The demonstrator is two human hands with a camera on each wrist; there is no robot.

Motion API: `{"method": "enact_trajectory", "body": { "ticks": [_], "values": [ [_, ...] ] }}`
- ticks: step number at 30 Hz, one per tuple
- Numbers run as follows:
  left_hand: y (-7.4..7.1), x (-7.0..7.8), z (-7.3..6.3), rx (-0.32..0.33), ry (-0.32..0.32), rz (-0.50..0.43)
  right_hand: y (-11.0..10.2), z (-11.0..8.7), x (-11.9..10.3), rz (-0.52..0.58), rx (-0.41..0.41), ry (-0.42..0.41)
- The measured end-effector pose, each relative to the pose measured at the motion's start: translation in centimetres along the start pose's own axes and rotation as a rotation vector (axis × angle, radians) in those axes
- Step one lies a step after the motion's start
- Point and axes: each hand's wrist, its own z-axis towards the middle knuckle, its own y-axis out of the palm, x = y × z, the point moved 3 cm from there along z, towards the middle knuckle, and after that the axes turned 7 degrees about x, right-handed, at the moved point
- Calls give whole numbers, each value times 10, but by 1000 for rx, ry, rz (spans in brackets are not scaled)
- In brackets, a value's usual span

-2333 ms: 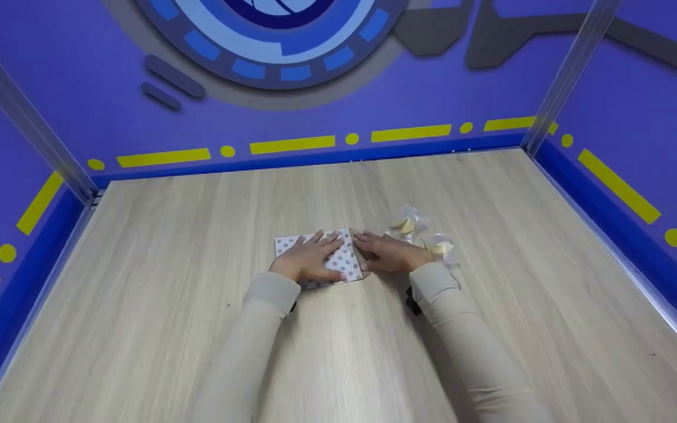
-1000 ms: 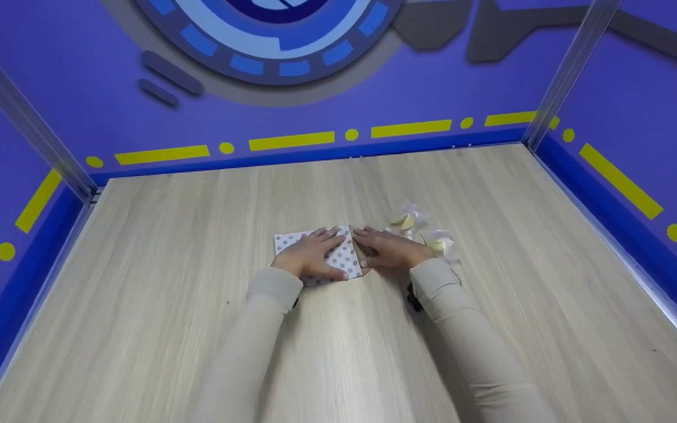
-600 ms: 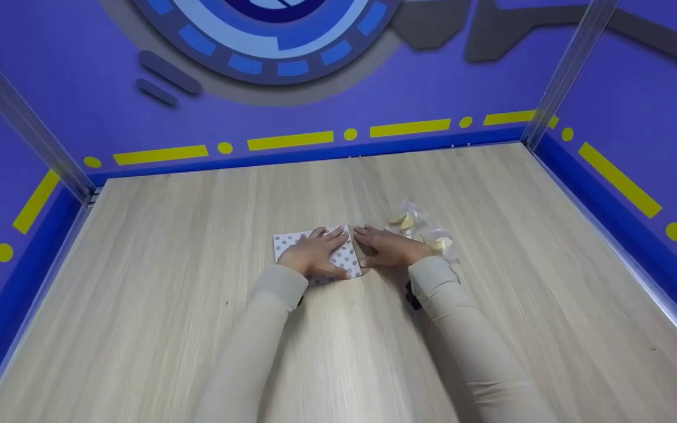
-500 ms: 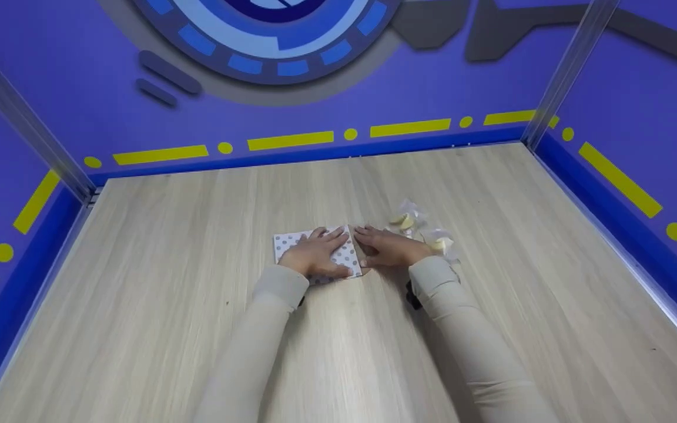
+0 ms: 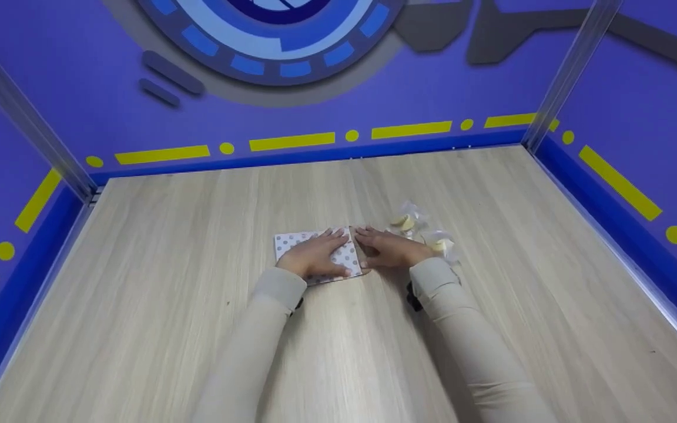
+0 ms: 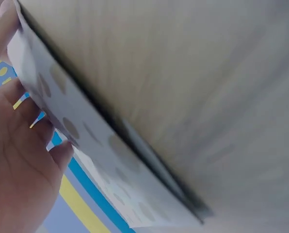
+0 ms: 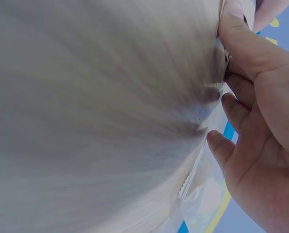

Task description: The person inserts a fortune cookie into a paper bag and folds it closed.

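On the table lies a flat white paper packet [image 5: 345, 258] with grey dots, a brown flap [image 5: 366, 271] showing along its right edge. My left hand [image 5: 315, 257] rests over its dotted face, fingers extended and thumb near the front edge. In the left wrist view the packet [image 6: 93, 141] is seen low from the side, slightly raised along one edge, beside the palm. My right hand [image 5: 391, 249] touches the brown flap with extended fingers and covers much of it. In the right wrist view the thumb and fingers of the right hand [image 7: 261, 126] meet the packet's edge.
Clear wrappers with yellowish, curved pieces inside lie just beyond and right of my right hand: one farther back [image 5: 406, 220], another [image 5: 441, 244] near the wrist. Purple and blue panels [image 5: 291, 129] wall the wooden table [image 5: 197, 235] at the back and sides.
My left hand has slid slightly right across the packet, its fingers now closer together. The right hand and the wrappers stay in place; the head view shifts a little.
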Motion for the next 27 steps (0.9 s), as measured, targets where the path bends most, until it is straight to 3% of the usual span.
{"method": "enact_trajectory", "body": {
  "ticks": [5,10,18,27],
  "values": [
    [-1,-3,-1,33,-32,-50,1,0,1,1,4,11],
    [-3,-3,1,62,-22,-40,1,0,1,16,5,4],
    [-6,-3,-1,68,51,-14,0,0,1,13,15,-28],
    [-10,0,-3,39,189,-2,1,0,2,-11,22,-4]
  ]
}}
